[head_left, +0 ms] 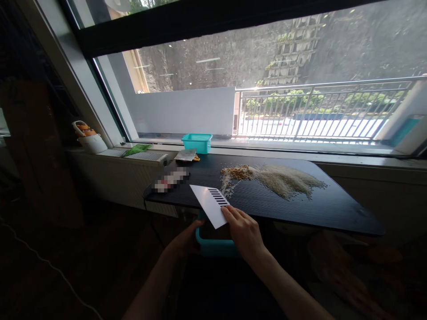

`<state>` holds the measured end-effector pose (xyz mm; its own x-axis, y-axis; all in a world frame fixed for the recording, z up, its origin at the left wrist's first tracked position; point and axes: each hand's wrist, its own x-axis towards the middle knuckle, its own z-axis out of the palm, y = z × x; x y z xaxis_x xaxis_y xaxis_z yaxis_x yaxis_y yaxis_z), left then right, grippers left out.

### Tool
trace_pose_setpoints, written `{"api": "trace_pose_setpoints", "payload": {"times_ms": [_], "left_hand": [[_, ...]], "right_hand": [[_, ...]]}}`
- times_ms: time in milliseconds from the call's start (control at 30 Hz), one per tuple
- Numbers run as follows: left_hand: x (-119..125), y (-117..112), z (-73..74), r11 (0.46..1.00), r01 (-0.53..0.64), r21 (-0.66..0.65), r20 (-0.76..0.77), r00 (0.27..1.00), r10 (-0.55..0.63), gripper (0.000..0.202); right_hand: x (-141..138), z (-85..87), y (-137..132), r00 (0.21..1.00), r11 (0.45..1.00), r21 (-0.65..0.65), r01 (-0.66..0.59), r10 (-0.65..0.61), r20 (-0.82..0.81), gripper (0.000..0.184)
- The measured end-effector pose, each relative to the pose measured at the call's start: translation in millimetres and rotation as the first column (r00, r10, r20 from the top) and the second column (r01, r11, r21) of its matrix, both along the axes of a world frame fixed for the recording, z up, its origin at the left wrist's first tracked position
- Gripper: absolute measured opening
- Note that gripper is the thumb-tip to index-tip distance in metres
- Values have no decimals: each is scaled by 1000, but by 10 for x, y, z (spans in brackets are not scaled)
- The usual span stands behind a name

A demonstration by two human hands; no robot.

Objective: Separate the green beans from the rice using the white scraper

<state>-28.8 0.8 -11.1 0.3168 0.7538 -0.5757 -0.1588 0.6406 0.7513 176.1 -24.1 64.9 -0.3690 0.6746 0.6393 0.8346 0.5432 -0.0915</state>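
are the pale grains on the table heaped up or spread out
Spread out: the pale grains form a wide, low patch across the dark tabletop, with loose ones scattered along its edges.

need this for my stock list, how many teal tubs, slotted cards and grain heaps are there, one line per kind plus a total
Teal tubs: 2 (far tub, near tub)
Slotted white card: 1
Yellowish grain heap: 1
Pale grain heap: 1, touching the yellowish one
Total: 5
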Motion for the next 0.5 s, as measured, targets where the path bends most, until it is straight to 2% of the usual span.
{"api": "trace_pose_setpoints", "payload": {"times_ms": [200,500], "left_hand": [[3,-15,26,1000,11,-3,51,999,-11,55],[-37,1,-60,1000,16,5,16,1000,-16,64]], "right_hand": [[288,-4,70,994,995,21,100,-101,39,42],[845,60,270,970,970,-6,242,-242,32,40]]}}
